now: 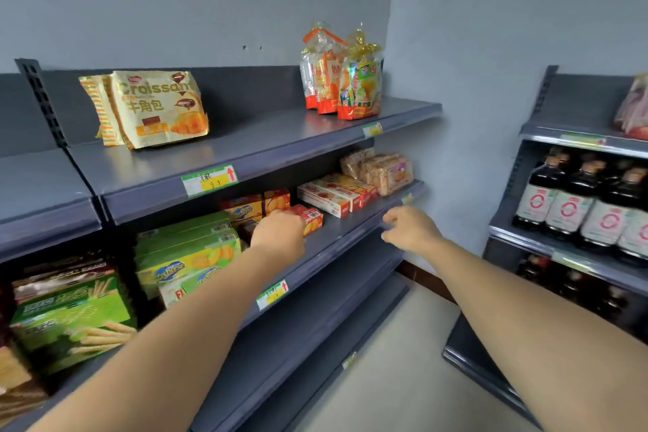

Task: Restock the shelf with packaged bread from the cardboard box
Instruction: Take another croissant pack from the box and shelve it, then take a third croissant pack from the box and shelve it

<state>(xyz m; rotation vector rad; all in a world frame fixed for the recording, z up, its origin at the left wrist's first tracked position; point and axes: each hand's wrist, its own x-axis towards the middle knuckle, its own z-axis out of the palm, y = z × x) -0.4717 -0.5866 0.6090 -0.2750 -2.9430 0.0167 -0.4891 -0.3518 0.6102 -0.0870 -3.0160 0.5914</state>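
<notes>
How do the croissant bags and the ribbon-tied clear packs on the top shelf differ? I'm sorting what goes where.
The croissant bags are opaque, cream and yellow, and lean back at the shelf's left. The ribbon-tied packs are clear, showing the snacks inside, gathered at the top with gold ribbon, and stand upright at the right end. Both sit on the top shelf, untouched by either hand.
</notes>
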